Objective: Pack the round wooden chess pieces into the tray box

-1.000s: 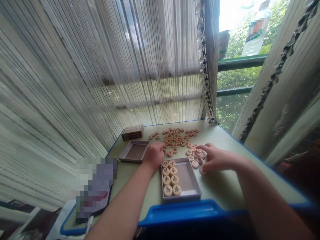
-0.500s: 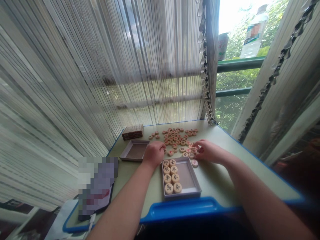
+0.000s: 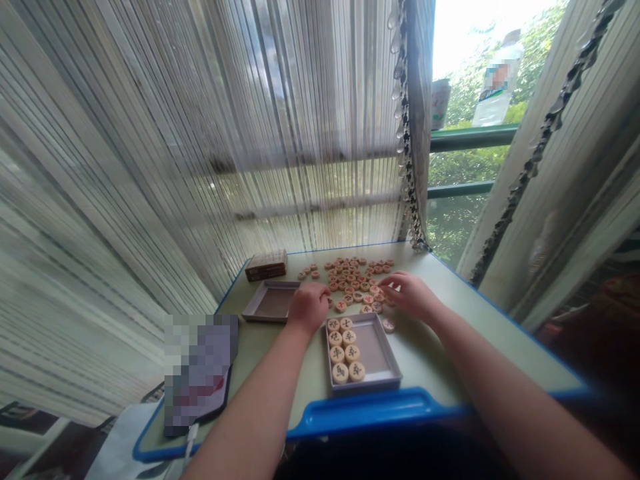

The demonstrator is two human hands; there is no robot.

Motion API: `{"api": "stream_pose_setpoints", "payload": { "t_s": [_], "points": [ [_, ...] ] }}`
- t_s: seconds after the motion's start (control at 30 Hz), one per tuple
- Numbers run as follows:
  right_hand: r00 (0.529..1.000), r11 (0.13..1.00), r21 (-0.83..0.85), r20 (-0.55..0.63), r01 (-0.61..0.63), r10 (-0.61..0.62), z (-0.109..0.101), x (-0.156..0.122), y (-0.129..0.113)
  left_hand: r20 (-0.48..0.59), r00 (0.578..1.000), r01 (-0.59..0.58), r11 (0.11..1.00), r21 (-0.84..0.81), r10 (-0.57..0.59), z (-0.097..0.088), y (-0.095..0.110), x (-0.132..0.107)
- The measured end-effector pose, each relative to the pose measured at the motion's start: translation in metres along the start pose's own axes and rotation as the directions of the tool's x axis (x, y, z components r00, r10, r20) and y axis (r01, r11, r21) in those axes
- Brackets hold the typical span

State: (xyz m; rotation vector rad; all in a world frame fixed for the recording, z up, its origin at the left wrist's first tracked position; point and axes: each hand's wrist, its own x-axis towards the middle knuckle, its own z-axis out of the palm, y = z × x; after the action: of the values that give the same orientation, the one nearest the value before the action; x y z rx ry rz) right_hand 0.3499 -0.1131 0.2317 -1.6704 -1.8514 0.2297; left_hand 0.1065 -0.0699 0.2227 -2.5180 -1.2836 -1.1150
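My left hand (image 3: 309, 308) rests at the near left of a spread of Chinese chess pieces (image 3: 349, 279), its fingers curled in; whatever they may hold is hidden. One piece shows right beside its fingertips. My right hand (image 3: 411, 295) is at the right side of the spread, fingers apart and touching or just over the pieces there. Between my forearms sits a shallow open box (image 3: 383, 353). Two columns of round wooden pieces (image 3: 345, 350) with black characters fill its left half. A lone piece with a red character (image 3: 389, 325) lies by the box's right wall.
An empty box lid (image 3: 255, 311) lies left of my left hand. Behind it is a small brown box (image 3: 266, 265). A tablet-like device (image 3: 205, 373) with a cable rests at the table's left. The table (image 3: 465, 347) has a blue rim; string curtains (image 3: 300, 133) hang behind.
My right hand has shifted slightly left, and pieces near it have moved left. My left hand stays in about the same place. The view has tilted a little.
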Motion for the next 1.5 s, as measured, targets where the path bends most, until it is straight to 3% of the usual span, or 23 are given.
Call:
{"api": "stream_pose_setpoints", "payload": {
  "t_s": [0.07,0.2,0.33,0.53,0.73,0.93,1.03,1.37,1.5],
  "points": [
    [1.0,0.999,-0.039,0.007,0.0,0.0,0.003,0.009,-0.005,-0.001,1.0,0.005,1.0,-0.002,-0.005,0.0,0.0,0.0],
    [0.99,0.988,-0.153,0.141,0.015,0.007,0.01,0.041,-0.02,-0.023,0.999,0.026,1.0,-0.004,-0.026,0.001,-0.001,0.001],
    [0.981,0.978,-0.176,0.173,0.114,-0.083,0.017,0.081,-0.031,-0.048,0.999,0.024,1.0,0.018,-0.023,0.001,-0.003,0.0],
    [0.965,0.96,-0.199,0.209,0.197,-0.155,0.043,0.121,-0.022,0.022,1.0,0.016,0.992,0.122,-0.019,0.004,-0.006,0.004],
    [0.966,0.955,-0.192,0.172,0.225,-0.193,0.065,0.126,-0.003,0.104,0.995,-0.017,0.993,0.116,0.005,0.01,-0.006,0.007],
    [0.967,0.987,-0.109,0.241,0.117,-0.088,0.061,0.128,0.001,0.116,0.993,-0.02,0.988,0.151,0.003,0.01,-0.005,0.01],
    [0.975,0.987,-0.125,0.212,0.098,-0.07,0.06,0.127,-0.003,0.137,0.991,-0.006,0.991,0.131,-0.012,0.011,-0.004,0.01],
    [0.97,0.994,-0.068,0.233,0.082,-0.064,0.058,0.12,-0.01,0.323,0.946,-0.018,0.998,0.063,-0.003,0.013,0.001,0.008],
    [0.972,0.997,-0.068,0.235,0.033,-0.016,0.051,0.118,-0.015,0.351,0.935,0.041,0.999,0.035,-0.051,0.011,0.001,0.009]
  ]
}}
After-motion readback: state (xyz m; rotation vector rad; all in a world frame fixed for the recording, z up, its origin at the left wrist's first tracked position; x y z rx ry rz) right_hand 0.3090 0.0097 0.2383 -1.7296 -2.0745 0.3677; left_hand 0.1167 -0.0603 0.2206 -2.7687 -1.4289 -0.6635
